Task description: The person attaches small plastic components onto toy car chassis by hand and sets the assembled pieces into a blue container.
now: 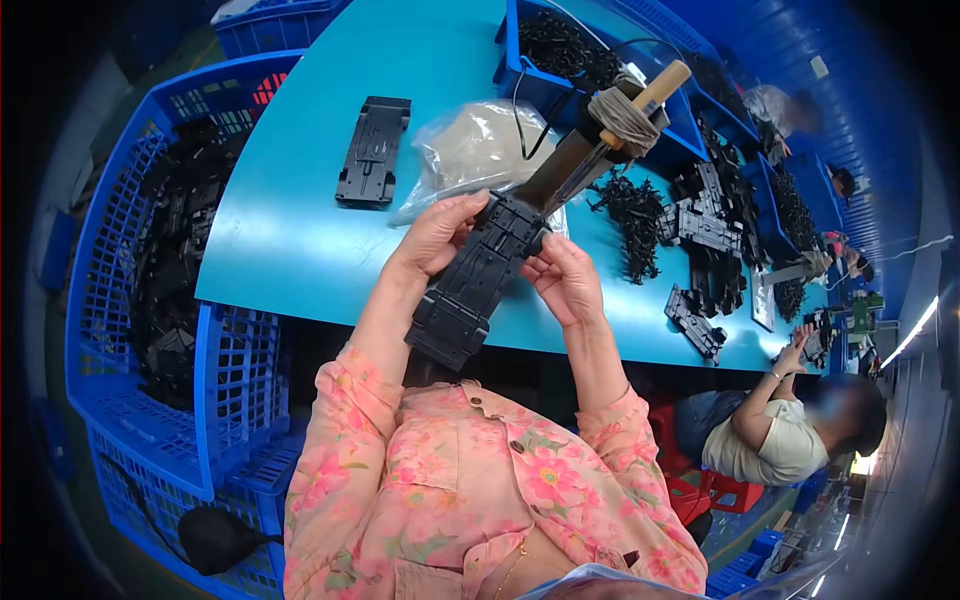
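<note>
Black plastic chassis (475,280), no legible markings

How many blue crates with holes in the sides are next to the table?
2 that I can tell: one big blue crate left of the table, full of black parts, and another blue crate at the top edge. Bins on the table are different, and more crates may be hidden.

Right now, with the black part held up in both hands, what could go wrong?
The long black part is held above the table edge by left hand and right hand; a slip could drop it to the floor. Its top end sits close to the wrapped tool and may bump it.
</note>
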Available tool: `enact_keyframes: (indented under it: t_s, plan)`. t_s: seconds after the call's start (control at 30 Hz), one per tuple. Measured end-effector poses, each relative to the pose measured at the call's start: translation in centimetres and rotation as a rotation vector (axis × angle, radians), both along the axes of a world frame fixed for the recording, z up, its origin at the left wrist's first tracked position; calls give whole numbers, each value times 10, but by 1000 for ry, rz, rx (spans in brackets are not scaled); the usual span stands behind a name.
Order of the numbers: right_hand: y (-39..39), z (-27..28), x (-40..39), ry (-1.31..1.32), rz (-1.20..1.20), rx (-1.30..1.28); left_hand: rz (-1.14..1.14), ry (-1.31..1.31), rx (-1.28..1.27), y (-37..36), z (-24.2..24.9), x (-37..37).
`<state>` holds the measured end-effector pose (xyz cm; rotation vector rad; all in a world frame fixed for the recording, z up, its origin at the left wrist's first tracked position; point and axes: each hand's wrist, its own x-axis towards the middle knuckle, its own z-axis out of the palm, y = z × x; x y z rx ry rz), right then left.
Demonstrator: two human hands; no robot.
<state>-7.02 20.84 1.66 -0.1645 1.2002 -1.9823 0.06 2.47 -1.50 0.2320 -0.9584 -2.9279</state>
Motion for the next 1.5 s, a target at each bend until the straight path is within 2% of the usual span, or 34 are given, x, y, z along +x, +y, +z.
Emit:
enact_keyframes:
  t_s: [0.63,1.5]
  plan:
    - [1,-4,2,-75,-31,-41,-15,54,2,0,0,1]
    - [2,0,4,-34,-8,-51,-17,63,1,1,1,1]
